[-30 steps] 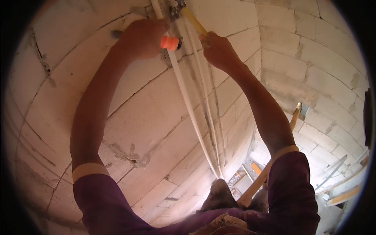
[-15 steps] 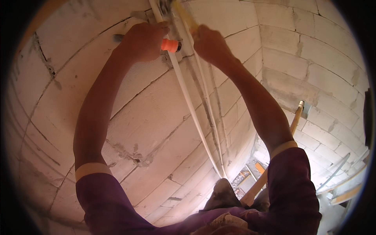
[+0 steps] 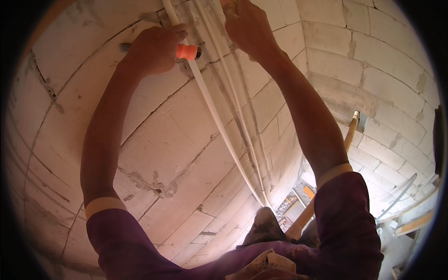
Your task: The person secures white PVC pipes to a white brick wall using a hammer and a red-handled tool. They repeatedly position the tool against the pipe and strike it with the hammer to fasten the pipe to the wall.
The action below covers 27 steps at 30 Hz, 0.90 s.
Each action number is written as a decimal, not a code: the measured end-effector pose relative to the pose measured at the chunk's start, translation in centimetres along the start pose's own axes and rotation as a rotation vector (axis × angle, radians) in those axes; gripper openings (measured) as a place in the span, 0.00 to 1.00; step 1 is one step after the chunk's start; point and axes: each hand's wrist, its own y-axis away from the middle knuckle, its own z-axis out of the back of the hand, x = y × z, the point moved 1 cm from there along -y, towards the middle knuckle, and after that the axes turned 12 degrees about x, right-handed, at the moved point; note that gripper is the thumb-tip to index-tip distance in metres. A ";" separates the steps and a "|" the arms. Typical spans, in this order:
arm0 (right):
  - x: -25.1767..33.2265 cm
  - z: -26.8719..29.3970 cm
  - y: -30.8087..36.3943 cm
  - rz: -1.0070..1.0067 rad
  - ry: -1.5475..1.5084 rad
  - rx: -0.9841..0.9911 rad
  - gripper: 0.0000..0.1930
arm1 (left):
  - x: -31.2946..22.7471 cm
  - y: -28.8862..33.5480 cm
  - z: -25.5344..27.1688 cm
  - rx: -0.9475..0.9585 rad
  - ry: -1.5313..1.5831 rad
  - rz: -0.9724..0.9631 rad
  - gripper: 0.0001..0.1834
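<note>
Both hands (image 3: 151, 51) (image 3: 251, 30) far forward, apart

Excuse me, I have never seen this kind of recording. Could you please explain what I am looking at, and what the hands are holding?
There is no machine here. A person works with two bare hands, seen from a wide camera on their own head, so straight lines bend near the rim. The left hand is closed around a tool with an orange handle; its exact kind is not clear. The right hand, near the top edge, holds a yellowish piece, mostly cut off. In front is a wall of pale blocks, with two pale pipes running along it. The purple sleeves are the person's own.
</note>
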 end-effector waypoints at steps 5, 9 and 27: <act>-6.2 -4.6 1.0 0.005 0.252 0.179 0.16 | -0.3 0.2 -0.8 -0.015 0.007 -0.032 0.38; -1.6 -1.4 0.2 0.126 0.283 0.118 0.12 | -0.2 0.9 -0.5 0.007 -0.103 -0.059 0.37; -6.7 -4.6 1.5 0.063 0.386 0.092 0.10 | -0.2 0.2 -0.8 0.004 0.032 -0.031 0.35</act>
